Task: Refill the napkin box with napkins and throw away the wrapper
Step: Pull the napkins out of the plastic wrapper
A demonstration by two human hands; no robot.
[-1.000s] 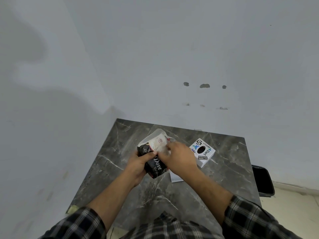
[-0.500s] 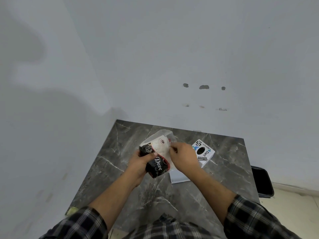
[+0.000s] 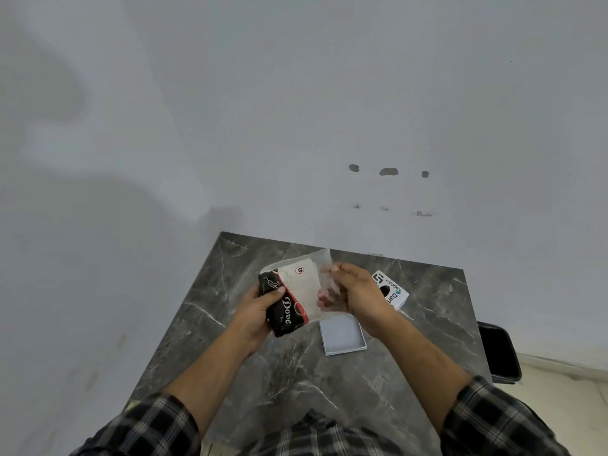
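A napkin pack (image 3: 291, 299) in a black, red and white plastic wrapper is held above the dark marble table (image 3: 296, 366). My left hand (image 3: 255, 315) grips its black lower end. My right hand (image 3: 357, 292) pinches the clear loose flap of the wrapper at the pack's right side. White napkins show through the plastic. The white napkin box (image 3: 393, 291) with a black oval hole stands on the table behind my right hand, partly hidden. Its flat white lid (image 3: 342, 335) lies on the table below my hands.
A black bin (image 3: 498, 352) stands on the floor just past the table's right edge. Grey walls close in the table at the back and the left. My checked sleeves (image 3: 493, 422) fill the bottom of the view.
My right hand has moved right, pulling the wrapper's clear flap away from the pack. The white lid below, earlier mostly covered by my hands, now shows in full.
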